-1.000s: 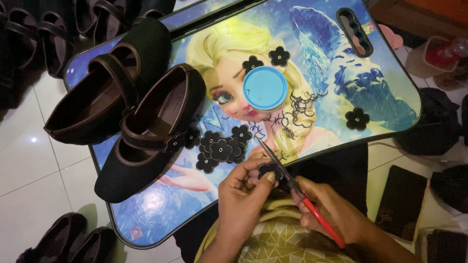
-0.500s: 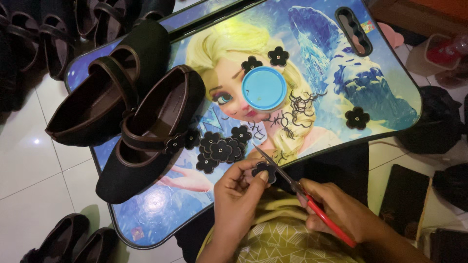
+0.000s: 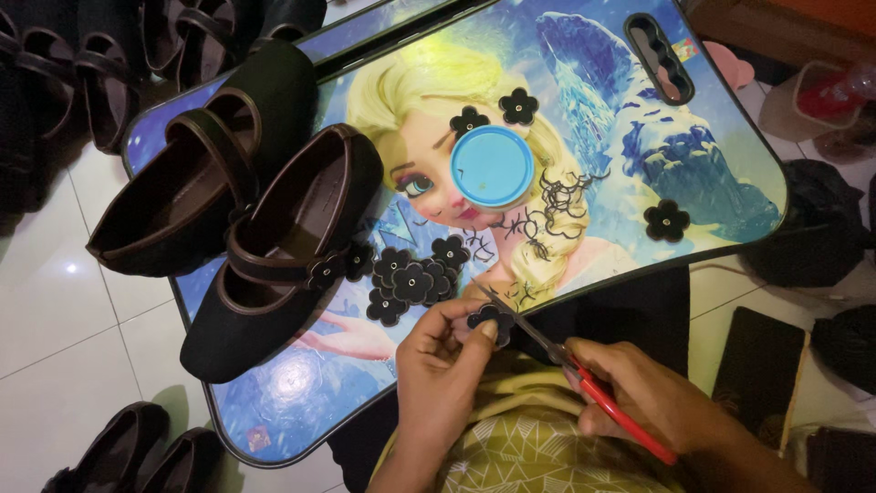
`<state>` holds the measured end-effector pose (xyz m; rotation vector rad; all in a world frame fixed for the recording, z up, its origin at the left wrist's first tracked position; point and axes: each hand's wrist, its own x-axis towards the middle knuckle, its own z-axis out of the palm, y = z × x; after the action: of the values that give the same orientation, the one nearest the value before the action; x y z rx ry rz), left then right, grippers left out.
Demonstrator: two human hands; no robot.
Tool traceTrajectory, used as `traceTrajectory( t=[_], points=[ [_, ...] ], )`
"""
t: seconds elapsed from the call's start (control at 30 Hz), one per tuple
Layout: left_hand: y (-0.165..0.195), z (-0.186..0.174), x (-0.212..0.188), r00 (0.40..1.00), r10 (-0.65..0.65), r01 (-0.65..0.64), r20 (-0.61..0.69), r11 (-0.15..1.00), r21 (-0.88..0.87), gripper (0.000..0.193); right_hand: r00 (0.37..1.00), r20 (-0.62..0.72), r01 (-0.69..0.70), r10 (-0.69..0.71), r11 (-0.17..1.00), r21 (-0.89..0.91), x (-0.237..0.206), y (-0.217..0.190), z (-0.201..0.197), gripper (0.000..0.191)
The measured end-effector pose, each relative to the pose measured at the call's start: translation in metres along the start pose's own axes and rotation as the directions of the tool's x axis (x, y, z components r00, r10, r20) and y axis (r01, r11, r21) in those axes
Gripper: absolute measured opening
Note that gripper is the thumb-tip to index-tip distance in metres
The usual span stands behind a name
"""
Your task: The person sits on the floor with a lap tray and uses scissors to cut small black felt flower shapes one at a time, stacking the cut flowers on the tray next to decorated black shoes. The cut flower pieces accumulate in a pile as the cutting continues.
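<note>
At near bench (image 3: 274, 415) edge | left hand (image 3: 444, 365) pinched black flower (image 3: 490, 319) | right hand (image 3: 652, 402) grasped red scissors (image 3: 570, 365), blades pointing far-left.

I see a blue round lid (image 3: 492, 166) at the middle of the picture-printed lap table (image 3: 730, 110). Left of the lid lie two dark brown strap shoes (image 3: 228, 201); just below-left, a heap of black flower trims (image 3: 411, 278).

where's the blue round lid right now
In the head view the blue round lid lies near the middle of the picture-printed lap table, just below two black fabric flowers and above the pile of black flowers.
</note>
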<state>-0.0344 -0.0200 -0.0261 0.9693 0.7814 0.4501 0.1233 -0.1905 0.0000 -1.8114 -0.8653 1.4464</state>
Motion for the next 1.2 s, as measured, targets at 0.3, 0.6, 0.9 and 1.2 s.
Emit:
traceTrajectory(
  t=[0.3,0.6,0.9,1.2],
  points=[
    [0.003,0.004,0.000,0.999,0.040,-0.040,-0.029,0.999,0.010,0.020,0.999,-0.006,0.051,-0.051,0.997,-0.058,0.002,0.004,0.001,0.065],
    [0.006,0.012,-0.004,0.996,0.092,-0.091,0.012,0.994,-0.069,0.030,0.977,-0.009,0.212,-0.213,0.974,-0.084,0.001,0.001,0.005,0.071],
    [0.001,0.015,-0.006,0.992,0.119,-0.116,0.038,0.991,-0.062,0.034,0.983,-0.041,0.175,-0.177,0.983,-0.056,0.002,0.000,0.010,0.065],
    [0.005,0.014,-0.004,0.993,0.109,-0.106,0.041,0.992,-0.067,0.035,0.983,-0.064,0.164,-0.171,0.981,-0.101,0.001,0.009,0.011,0.061]
  ],
)
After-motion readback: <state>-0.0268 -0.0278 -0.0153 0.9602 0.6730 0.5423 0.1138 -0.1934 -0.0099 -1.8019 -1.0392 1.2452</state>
